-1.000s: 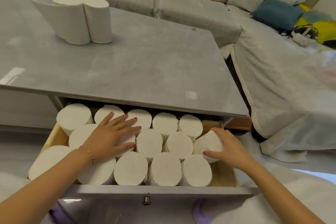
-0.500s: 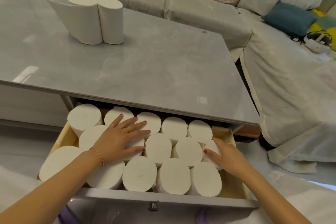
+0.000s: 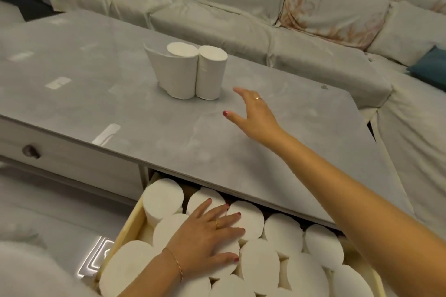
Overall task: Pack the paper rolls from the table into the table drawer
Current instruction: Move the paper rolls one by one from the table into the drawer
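Two white paper rolls stand upright and touching on the grey table top (image 3: 120, 94): a left roll (image 3: 176, 72) with a loose flap of paper and a right roll (image 3: 210, 72). My right hand (image 3: 251, 113) hovers open over the table, just right of these rolls, empty and apart from them. The open wooden drawer (image 3: 125, 231) under the table edge is packed with several upright white rolls (image 3: 282, 231). My left hand (image 3: 207, 239) lies flat with spread fingers on top of the rolls in the drawer.
A second, closed drawer with a dark knob (image 3: 31, 150) sits left of the open one. A sofa under a pale cover (image 3: 217, 7) wraps around the table's far and right sides, with a teal cushion (image 3: 432, 67) at the right.
My right hand has left the roll at the drawer's right end and reached up over the table toward the two standing rolls. The view has swung left. My left hand stays on the drawer rolls.
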